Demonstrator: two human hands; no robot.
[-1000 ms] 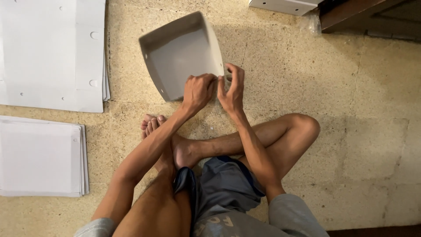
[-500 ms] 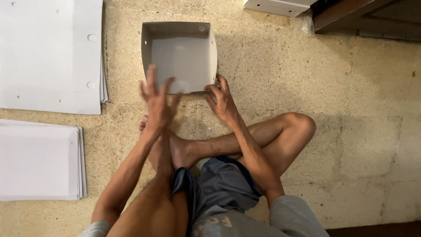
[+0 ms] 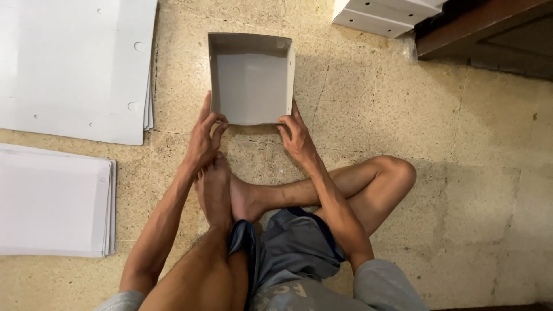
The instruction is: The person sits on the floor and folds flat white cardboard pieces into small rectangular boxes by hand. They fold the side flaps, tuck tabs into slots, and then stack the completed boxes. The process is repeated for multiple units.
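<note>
While I sit cross-legged on the stone floor (image 3: 461,173), my left hand (image 3: 203,138) and right hand (image 3: 296,137), set apart, each grip a near corner of the open grey cardboard box (image 3: 251,86), which rests on the floor before my feet. Flat white cardboard sheets (image 3: 69,63) lie stacked at left.

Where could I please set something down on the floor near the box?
Bare floor lies right of the box, past the right hand and knee. A narrow strip runs between the box and the sheet stacks. Crowded: the near edge, where both hands, including the left hand, and a foot sit.
</note>
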